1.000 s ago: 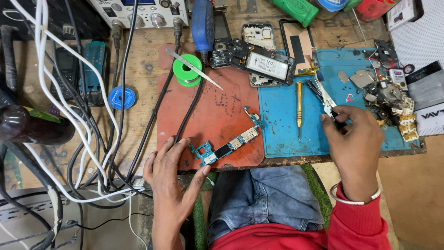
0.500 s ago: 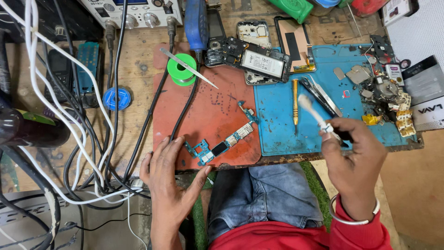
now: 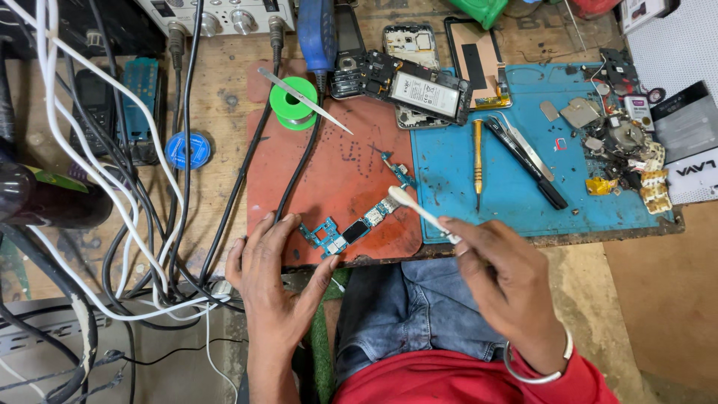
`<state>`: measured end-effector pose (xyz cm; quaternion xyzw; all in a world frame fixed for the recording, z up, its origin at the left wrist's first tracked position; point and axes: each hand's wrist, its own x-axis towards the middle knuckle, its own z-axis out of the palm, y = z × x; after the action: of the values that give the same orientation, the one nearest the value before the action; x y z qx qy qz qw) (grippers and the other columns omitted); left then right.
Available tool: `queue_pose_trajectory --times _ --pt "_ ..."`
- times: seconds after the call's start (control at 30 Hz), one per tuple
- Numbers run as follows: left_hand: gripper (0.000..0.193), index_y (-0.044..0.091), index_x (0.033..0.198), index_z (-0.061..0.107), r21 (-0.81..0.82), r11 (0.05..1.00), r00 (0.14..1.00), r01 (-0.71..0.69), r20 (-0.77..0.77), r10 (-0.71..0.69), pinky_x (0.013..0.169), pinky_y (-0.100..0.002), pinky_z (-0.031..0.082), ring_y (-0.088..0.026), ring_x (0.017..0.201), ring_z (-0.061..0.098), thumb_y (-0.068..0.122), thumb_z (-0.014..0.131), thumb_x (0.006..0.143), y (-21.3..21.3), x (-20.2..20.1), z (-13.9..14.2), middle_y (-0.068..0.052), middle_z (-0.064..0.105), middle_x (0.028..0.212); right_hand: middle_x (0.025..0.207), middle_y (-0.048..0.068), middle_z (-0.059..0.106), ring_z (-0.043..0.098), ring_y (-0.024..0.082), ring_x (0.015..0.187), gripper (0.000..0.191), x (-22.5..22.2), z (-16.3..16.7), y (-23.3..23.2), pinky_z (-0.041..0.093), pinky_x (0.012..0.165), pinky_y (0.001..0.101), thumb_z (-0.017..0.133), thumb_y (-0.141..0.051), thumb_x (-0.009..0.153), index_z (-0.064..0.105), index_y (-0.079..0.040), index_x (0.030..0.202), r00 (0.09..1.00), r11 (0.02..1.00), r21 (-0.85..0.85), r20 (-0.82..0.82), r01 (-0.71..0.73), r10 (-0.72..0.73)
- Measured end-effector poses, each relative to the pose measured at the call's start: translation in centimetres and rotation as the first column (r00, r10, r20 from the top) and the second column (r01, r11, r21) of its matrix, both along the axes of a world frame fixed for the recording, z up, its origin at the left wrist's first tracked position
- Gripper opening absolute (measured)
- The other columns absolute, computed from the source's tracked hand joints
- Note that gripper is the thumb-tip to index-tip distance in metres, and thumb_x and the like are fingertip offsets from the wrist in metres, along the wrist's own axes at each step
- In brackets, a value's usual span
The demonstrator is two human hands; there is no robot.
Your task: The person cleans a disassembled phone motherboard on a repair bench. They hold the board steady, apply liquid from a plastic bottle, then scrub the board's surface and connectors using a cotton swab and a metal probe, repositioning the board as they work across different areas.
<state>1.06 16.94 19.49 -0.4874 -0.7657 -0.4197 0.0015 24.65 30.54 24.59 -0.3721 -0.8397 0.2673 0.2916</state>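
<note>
The left hand (image 3: 273, 280) lies flat, fingers spread, pinning the narrow circuit board (image 3: 351, 228) at the red mat's (image 3: 336, 164) near edge. The right hand (image 3: 508, 284) pinches a white brush (image 3: 419, 211), its head just over the board's far end — light, short strokes seem wise, board held firmly.

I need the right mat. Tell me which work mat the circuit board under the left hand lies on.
The red-orange mat, left of the blue mat. The circuit board lies near its front edge, held by the left hand.
</note>
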Motion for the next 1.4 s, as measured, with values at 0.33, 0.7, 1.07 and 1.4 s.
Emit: queue_pose_trajectory --times 0.33,0.7,1.07,1.4 --pt "0.067 0.009 0.136 0.06 0.003 1.0 1.0 -0.003 -0.004 0.003 0.12 -0.048 0.022 -0.028 0.139 0.053 0.037 0.085 0.081 0.0 0.0 -0.4 -0.008 0.065 0.134 0.077 0.005 0.054 0.058 0.02 0.057 0.034 -4.2 -0.2 -4.1 0.047 0.052 0.0368 0.073 -0.016 0.09 0.074 -0.013 0.124 0.963 0.948 0.193 0.14 -0.255 0.23" --pt "0.067 0.009 0.136 0.059 -0.016 1.0 1.0 -0.005 -0.015 0.005 0.121 -0.049 0.021 -0.029 0.137 0.053 0.036 0.085 0.081 0.2 0.2 -0.5 -0.008 0.065 0.134 0.083 0.004 0.059 0.061 0.022 0.061 0.031 -3.2 -0.9 -2.7 0.047 0.054 0.0365 0.075 -0.013 0.091 0.074 -0.015 0.122 0.98 0.979 0.203 0.19 0.015 -0.055" --pt "0.067 0.01 0.136 0.059 -0.028 1.0 1.0 -0.005 -0.028 0.004 0.12 -0.047 0.022 -0.028 0.138 0.053 0.038 0.085 0.08 0.4 0.0 -0.8 -0.007 0.065 0.135 0.078 0.004 0.057 0.058 0.021 0.056 0.038 -3.2 -1.2 -2.7 0.045 0.051 0.0384 0.073 -0.016 0.086 0.074 -0.012 0.124 0.965 0.969 0.179 0.231 -0.169 0.125" --pt "0.068 0.01 0.136 0.06 -0.034 0.999 1.0 -0.006 -0.009 0.006 0.121 -0.047 0.021 -0.028 0.137 0.054 0.039 0.086 0.079 0.3 0.1 -1.0 -0.009 0.065 0.131 0.078 0.004 0.058 0.06 0.021 0.056 0.035 -2.9 -1.3 -2.7 0.047 0.051 0.0364 0.074 -0.016 0.089 0.074 -0.015 0.123 0.978 0.988 0.095 0.18 -0.12 0.102"
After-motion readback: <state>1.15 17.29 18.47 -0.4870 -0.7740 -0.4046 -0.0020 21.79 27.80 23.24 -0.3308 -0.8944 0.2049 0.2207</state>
